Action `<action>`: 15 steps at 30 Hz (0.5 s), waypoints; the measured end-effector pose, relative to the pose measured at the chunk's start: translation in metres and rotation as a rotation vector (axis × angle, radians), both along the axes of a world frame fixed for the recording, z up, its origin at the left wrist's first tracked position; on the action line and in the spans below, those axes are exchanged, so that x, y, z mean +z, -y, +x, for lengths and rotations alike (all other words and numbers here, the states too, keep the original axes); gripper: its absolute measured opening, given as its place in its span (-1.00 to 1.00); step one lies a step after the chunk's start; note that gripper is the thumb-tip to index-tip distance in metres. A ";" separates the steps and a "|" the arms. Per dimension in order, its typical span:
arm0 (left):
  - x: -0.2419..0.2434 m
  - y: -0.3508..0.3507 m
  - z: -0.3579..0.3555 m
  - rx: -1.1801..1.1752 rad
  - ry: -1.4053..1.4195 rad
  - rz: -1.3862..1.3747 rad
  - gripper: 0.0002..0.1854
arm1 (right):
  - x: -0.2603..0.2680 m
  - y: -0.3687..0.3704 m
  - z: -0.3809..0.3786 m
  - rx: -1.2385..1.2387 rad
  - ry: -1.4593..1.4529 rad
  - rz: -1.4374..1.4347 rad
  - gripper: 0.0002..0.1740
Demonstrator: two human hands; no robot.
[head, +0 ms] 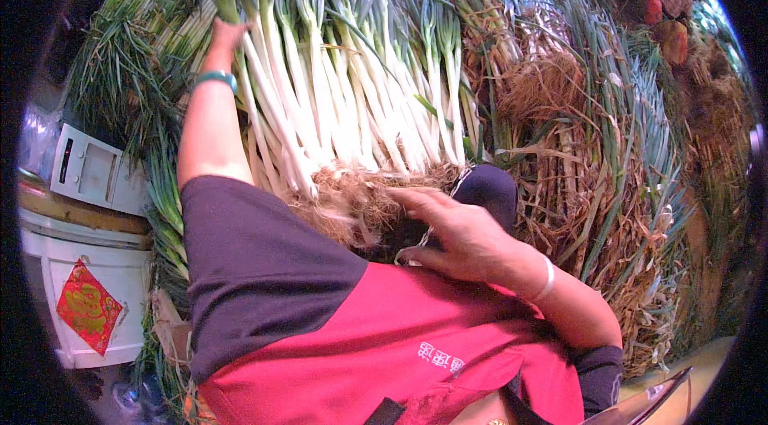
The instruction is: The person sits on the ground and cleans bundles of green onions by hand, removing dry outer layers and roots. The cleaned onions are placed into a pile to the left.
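Observation:
A wide row of cleaned green onions (354, 101) lies before me, white stalks towards me and green leaves away. At the row's upper left, my left hand (231, 35) is at the leaves of the outermost stalks; its fingers are mostly hidden, so its grip is unclear. Near the fibrous roots (354, 203) is my right hand (459, 233), slightly blurred, with fingers apart and nothing held. My dark-clothed knee (492, 191) shows just beyond it.
Unpeeled green onions with dry brown leaves (558, 185) are heaped on the right. More leafy bundles (120, 65) lie at the left, beside a white appliance (90, 167) and a white cabinet (132, 299) bearing a red paper diamond. A person (672, 5) is at the far upper right.

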State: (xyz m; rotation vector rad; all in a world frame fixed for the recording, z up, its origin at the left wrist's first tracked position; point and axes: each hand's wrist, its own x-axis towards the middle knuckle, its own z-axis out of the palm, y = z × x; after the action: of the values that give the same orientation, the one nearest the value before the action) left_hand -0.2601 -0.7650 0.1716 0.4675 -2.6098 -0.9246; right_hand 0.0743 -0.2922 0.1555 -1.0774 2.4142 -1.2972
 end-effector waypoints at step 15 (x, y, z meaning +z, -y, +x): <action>-0.137 -0.105 0.196 -0.508 0.201 -0.687 -0.35 | -0.107 -0.309 0.121 -1.405 0.191 -0.314 -0.60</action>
State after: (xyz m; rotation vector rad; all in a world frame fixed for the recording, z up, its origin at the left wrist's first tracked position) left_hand -0.0638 -0.6604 0.0349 -0.3087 -3.0540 -0.0437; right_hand 0.1954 0.0170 0.0483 0.9895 2.7706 -1.9366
